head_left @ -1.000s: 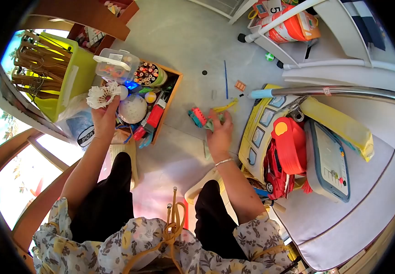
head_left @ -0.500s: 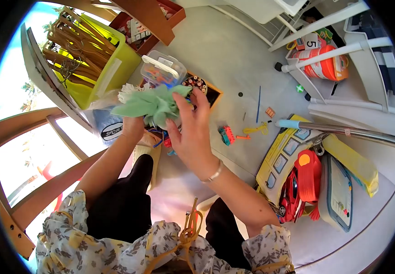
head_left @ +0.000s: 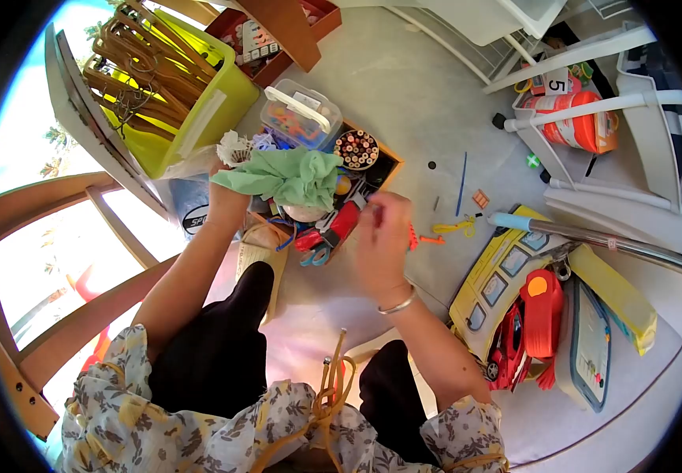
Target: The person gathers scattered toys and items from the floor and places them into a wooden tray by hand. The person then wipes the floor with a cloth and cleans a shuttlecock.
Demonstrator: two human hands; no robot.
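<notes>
Fingers of the right hand (head_left: pixel 384 252) curl inward, blurred, above the floor; whether they hold anything I cannot tell. Just to their right, partly hidden, is a red toy piece (head_left: pixel 412 238), and beside it lies an orange piece (head_left: pixel 433 240), its long axis running left to right and well nearer the right hand than the other. Left of that hand, at the wooden box (head_left: pixel 391 152), a red toy vehicle (head_left: pixel 344 224) slants, its upper end pointing toward the curled fingers. Farther left, a light green cloth (head_left: pixel 297 177) lies over the box's contents and across the left hand (head_left: pixel 229 199), hiding its grip, so its state cannot be told. The cloth stretches roughly left to right, tapered end pointing left, bunched end toward the right hand. Beyond are a white shuttlecock (head_left: pixel 233 148), a colored-pencil tub (head_left: pixel 356 148) and a clear container (head_left: pixel 297 120).
</notes>
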